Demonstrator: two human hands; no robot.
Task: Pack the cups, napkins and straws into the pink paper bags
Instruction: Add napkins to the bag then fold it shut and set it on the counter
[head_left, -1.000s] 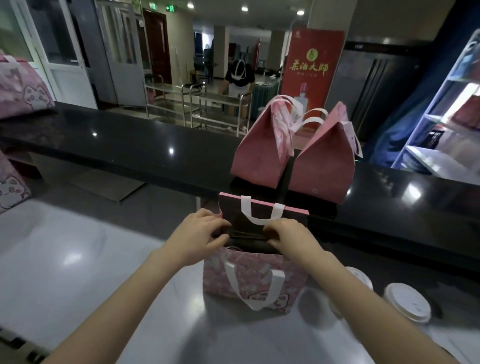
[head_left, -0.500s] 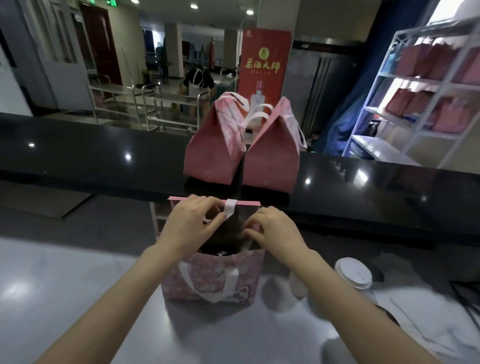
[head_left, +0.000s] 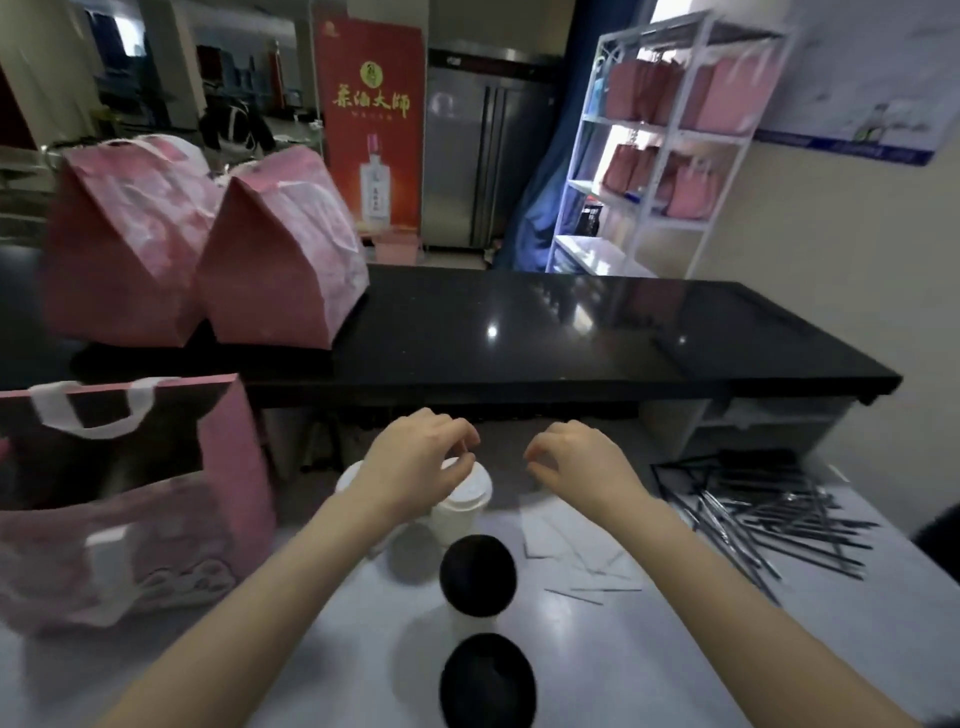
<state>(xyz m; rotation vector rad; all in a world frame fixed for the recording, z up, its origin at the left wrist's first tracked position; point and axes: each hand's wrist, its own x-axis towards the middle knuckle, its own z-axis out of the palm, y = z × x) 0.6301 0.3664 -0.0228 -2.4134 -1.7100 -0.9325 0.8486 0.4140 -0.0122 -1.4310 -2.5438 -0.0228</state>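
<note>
Two hands hover over the worktop's (head_left: 727, 649) middle, poised to pick: left hand (head_left: 415, 467) curled over a white-lidded cup (head_left: 460, 514), grip unclear; right hand (head_left: 576, 462) loose, empty, above napkins (head_left: 571, 545).

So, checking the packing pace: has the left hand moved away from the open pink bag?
Yes. The left hand has gone right, off the mouth of the open pink bag, and is now over a white-lidded cup beside it.

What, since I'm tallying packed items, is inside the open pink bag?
The open pink bag shows only a dark interior; its front wall hides the bottom, so contents cannot be told.
</note>
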